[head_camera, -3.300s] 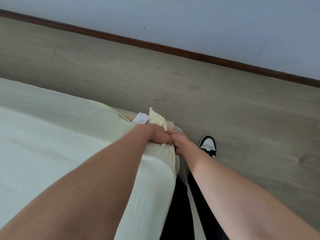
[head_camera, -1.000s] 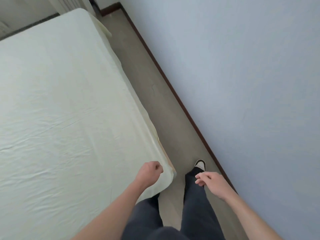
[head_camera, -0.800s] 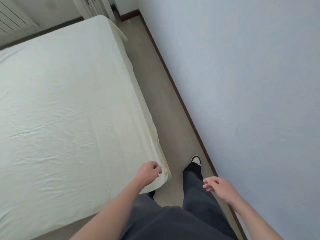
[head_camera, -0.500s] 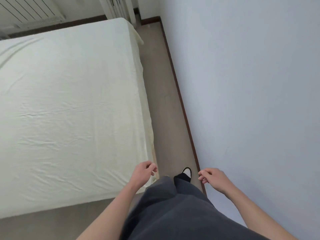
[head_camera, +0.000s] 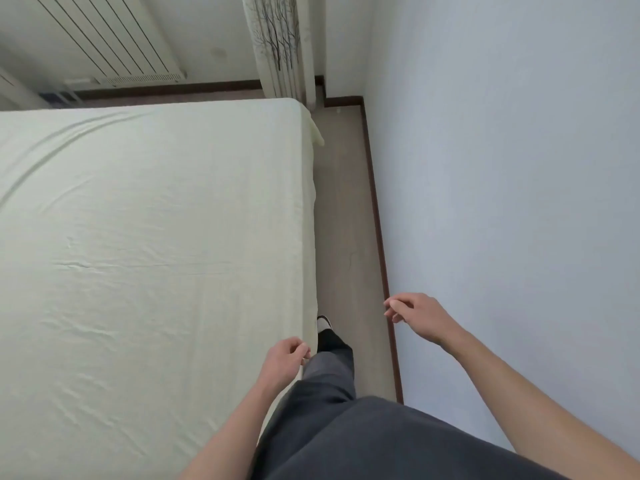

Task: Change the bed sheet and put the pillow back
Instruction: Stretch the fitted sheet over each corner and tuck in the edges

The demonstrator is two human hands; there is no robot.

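Head view, looking down along the right side of a bed. The sheet (head_camera: 149, 244), pale yellow-green, covers the whole mattress top from the left edge of the view to the bed's right edge; it lies flat with shallow creases, and 1 corner flap (head_camera: 317, 133) sticks out at the far right corner. No pillow shows in this view. The wall (head_camera: 502, 168), pale blue-grey, fills the right side. A strip of floor (head_camera: 341, 209), grey-brown, runs between bed and wall, bordered by a dark baseboard (head_camera: 379, 237). At the top left stands a white radiator (head_camera: 114, 39); beside it, just past the bed's far corner, hangs a curtain (head_camera: 280, 43) printed with bare trees. The person's trousers (head_camera: 363, 441), dark grey, occupy the lower centre, with 1 leg stepping forward along the strip and a black-and-white shoe (head_camera: 323, 323) just beside the bed edge. The right hand (head_camera: 420, 317) hangs in the air over the baseboard, fingers loosely curled, holding nothing. The left hand (head_camera: 284, 362) hangs above the sheet's right edge, fingers loosely curled, nothing grasped; whether it touches the sheet cannot be told.
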